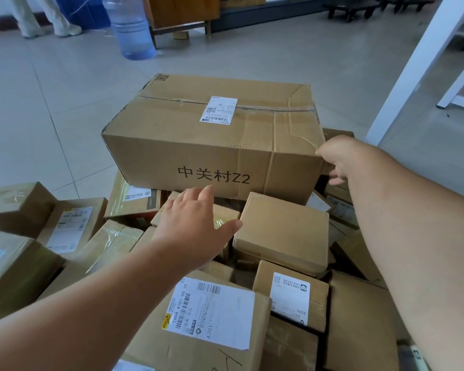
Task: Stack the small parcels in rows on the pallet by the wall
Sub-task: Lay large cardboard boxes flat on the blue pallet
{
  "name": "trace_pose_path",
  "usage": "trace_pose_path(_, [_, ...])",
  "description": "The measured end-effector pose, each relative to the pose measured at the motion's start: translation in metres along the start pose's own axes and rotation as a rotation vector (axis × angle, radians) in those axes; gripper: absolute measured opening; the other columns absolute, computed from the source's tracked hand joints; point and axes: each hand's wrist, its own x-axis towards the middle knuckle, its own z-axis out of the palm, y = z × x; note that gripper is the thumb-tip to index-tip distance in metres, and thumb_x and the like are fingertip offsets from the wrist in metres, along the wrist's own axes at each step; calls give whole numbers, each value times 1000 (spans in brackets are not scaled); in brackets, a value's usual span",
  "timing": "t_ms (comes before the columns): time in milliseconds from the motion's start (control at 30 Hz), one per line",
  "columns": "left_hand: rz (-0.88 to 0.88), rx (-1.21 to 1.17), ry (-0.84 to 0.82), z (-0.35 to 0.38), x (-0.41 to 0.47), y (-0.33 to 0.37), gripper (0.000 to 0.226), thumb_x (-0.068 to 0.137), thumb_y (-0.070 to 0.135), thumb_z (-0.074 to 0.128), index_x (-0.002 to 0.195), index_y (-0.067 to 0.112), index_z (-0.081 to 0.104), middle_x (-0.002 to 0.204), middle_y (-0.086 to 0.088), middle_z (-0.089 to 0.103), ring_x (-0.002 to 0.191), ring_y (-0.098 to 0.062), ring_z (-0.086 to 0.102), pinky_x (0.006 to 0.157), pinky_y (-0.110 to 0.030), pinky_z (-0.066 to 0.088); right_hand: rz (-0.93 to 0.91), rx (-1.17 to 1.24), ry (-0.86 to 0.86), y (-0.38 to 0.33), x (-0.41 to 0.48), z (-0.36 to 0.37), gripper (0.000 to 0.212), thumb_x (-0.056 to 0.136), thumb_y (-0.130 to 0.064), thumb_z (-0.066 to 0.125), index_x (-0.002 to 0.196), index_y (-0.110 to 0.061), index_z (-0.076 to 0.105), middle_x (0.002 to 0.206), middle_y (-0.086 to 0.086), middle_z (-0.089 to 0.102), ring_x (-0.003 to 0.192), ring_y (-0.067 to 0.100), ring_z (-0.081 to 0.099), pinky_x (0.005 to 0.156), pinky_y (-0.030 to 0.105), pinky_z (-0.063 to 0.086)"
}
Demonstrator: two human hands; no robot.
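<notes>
Small parcels (284, 231): heaped in the foreground, under and around one bigger carton. We count at least a dozen. Several are cut off by the left, right and bottom edges, and what the heap rests on is hidden.
Floor (51, 89): open tiles to the left of the heap and beyond it, with free room on that side.
Large box (212, 135): one, lying on top of the heap at its far side. Its underside and right end are out of sight, and its near face bears printed characters.
White frame leg (413, 70): one slanted post near the box's right end, narrowing the room there.
Water jug (130, 28): one, standing far back on the floor, its top cut off.
Left hand (193, 220): fingers straight and spread over the parcels, grasping nothing, tips near the box's lower front edge.
Right hand (335, 159): set against the box's near right corner. Most of its fingers are hidden behind that end, so we cannot tell whether they grip or only press.
</notes>
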Motion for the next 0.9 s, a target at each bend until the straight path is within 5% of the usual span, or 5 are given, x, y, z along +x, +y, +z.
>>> trace_pose_path(233, [24,-80,22,1,13,7,86,90,61,52,156,24,11,161,-3,19,149,-23,13,120,-41,19,-112,252,-73,29,-13,12,31,95,-11,61,125,-12,52,118,7,58,93,16,55,83,30,44])
trace_pose_path(333, [42,-84,52,-1,25,17,84,90,56,57,155,24,15,161,-5,16,149,-26,7,120,-43,20,-108,226,-88,37,-21,29,36,92,-6,61,126,-9,51,121,12,60,106,23,59,90,34,50])
trace_pose_path(467, [90,-4,56,-5,38,26,81,91,38,58,155,23,12,162,-4,11,150,-24,-1,120,-44,19,-108,89,-141,45,-41,58,18,94,-5,50,109,-7,58,108,11,56,83,22,54,60,27,43])
trace_pose_path(600, [124,33,43,-15,47,27,82,88,25,57,156,21,11,160,-2,16,149,-24,6,119,-45,22,-179,210,-346,63,-62,85,21,96,-2,49,86,-20,55,86,2,54,70,14,50,64,28,44])
trace_pose_path(900, [1,71,-26,-22,-21,-61,80,90,42,60,155,24,19,155,-5,31,143,-27,26,116,-44,23,-336,-266,-153,117,-157,97,26,97,-15,47,121,-23,54,110,-4,55,94,16,54,72,32,48])
